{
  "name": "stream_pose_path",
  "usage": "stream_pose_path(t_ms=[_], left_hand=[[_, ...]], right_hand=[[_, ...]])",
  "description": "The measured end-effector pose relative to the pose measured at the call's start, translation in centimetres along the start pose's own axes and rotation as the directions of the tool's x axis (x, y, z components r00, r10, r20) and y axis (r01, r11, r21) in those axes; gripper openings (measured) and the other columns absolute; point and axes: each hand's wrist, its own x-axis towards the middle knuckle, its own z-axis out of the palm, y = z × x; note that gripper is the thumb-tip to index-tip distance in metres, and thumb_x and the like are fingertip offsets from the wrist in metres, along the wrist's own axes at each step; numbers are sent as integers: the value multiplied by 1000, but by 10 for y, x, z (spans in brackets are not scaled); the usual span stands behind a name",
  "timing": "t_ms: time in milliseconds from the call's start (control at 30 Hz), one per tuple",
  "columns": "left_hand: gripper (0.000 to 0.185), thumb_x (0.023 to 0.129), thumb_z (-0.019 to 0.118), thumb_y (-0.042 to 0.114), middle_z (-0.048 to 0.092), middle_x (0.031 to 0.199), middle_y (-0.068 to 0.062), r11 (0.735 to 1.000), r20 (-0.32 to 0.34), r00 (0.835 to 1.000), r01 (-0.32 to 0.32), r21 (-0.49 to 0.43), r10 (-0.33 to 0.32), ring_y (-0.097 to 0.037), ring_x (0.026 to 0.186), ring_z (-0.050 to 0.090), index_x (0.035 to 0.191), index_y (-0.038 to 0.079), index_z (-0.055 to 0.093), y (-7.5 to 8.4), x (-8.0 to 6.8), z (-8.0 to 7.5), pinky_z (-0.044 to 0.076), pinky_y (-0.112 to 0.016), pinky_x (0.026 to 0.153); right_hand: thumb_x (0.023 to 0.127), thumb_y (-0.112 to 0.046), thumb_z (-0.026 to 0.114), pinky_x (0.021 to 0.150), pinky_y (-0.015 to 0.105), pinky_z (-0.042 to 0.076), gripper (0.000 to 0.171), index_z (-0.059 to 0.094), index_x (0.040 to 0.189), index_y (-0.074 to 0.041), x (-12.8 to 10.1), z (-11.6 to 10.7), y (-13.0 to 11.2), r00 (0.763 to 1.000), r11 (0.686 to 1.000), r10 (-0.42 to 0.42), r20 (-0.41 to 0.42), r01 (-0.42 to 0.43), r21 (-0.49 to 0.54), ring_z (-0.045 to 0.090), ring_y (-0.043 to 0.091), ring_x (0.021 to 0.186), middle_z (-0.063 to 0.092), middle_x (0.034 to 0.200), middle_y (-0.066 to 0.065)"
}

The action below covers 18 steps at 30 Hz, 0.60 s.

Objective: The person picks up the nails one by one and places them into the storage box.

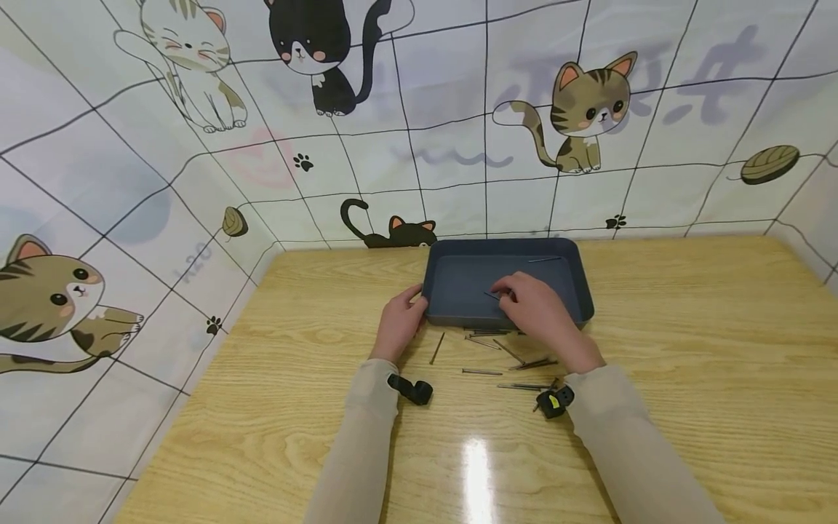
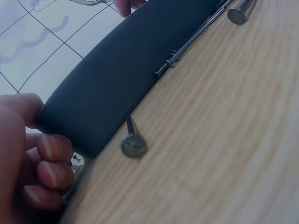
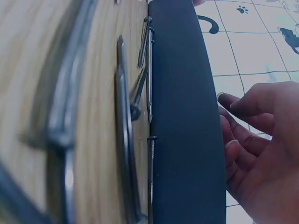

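Observation:
My left hand grips the near left corner of a dark blue-grey tray. In the left wrist view its thumb lies along the tray wall and the other fingers curl at the corner. Over the inside of the tray, my right hand pinches a nail between thumb and fingers, most of it hidden by the hand. Another nail lies on the tray floor near the back wall. In the right wrist view the hand is partly hidden behind the tray wall.
Several loose nails lie on the wooden table in front of the tray, among them one single nail and one slanting nail. Some lie right along the tray's front wall. A cat-patterned sheet hangs behind and on the left.

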Motion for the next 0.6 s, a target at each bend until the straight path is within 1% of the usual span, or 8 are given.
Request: stream_pose_path(t_ms=[67,167,267,333,400,500,600], left_hand=[[42,84,44,31,54,53,-3,1000,2,1000,-2,0,2,-16,39,45,125,25,52,0,0,0,34,-28,40],[42,84,44,31,54,52,-4,1000,0,1000,-6,3,6,-17,39,45,125,25,52,0,-1,0,34,-29,40],[42,84,44,31,54,52,-4,1000,-1,1000,-9,0,9,-17,39,44,125,25,52,0,0,1,34,-29,40],[43,84,44,31,54,52,-3,1000,-3,1000,-10,12,10,-17,38,44,125,24,52,-1,1,1,35,-29,40],[43,83,43,31,53,51,-3,1000,-6,1000,-13,24,13,-17,39,45,125,24,52,-2,2,1,35,-29,39],[45,83,42,32,53,50,-3,999,-9,1000,-15,47,15,-17,38,45,126,23,51,-3,2,2,35,-30,39],[45,83,43,32,53,50,-3,999,-11,1000,-14,45,15,-18,38,45,126,24,51,-3,3,3,34,-30,38]], right_hand=[[91,-16,45,64,34,40,26,61,111,-9,0,0,-2,1000,1000,-9,7,9,2,51,17,74,56,103,6],[91,-18,46,62,33,40,26,61,111,-10,1,1,-5,999,1000,-28,33,27,7,50,14,66,59,102,3],[91,-19,47,58,32,38,26,62,111,-11,2,3,-7,997,999,-44,67,44,3,46,13,55,63,91,2],[91,-20,47,57,31,38,25,63,108,-12,2,4,-8,995,998,-59,80,60,-7,45,12,52,63,84,0],[91,-22,48,58,31,40,24,64,106,-13,2,5,-9,994,997,-71,81,73,-18,47,11,55,62,81,-2],[91,-24,49,62,32,43,23,65,104,-14,2,7,-10,992,995,-97,78,99,-21,53,10,65,62,85,-4],[90,-26,50,66,33,45,23,66,102,-14,1,7,-11,990,993,-115,79,117,-21,56,10,74,62,88,-4]])
